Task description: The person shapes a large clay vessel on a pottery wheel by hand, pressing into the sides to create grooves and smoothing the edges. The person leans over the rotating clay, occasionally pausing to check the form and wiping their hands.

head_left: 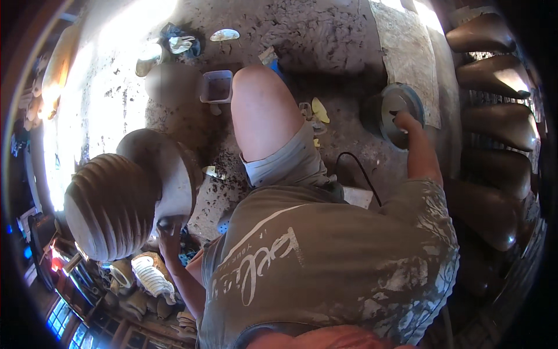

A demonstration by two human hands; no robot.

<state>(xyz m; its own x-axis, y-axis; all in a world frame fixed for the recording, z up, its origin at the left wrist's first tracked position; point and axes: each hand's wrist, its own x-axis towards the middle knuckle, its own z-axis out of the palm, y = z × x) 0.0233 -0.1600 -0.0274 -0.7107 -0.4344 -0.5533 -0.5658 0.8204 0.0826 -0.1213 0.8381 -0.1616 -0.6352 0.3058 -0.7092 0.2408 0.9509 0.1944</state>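
At the left stands a large, brown-grey clay vessel (pixel 107 212) with coiled ridges around its wall. Beside it is a smooth, round grey clay form with a broad disc-like rim (pixel 177 180). My left hand (pixel 168 231) is at the lower edge of this rim, its fingers dark with clay and hard to make out. Over on the right, my right hand (pixel 408 121) reaches into a round grey-green bucket (pixel 412 96). Its fingers look curled, with something dark at their tips that I cannot make out.
A clear plastic tub (pixel 217 86) lies beyond my knee, near yellow scraps (pixel 319 110). Wet clay (pixel 325 41) spreads at the far side, beside a pale cloth (pixel 407 52). Several dark, rounded vessels (pixel 500 125) line the right. A black cable (pixel 363 168) curves near my shirt.
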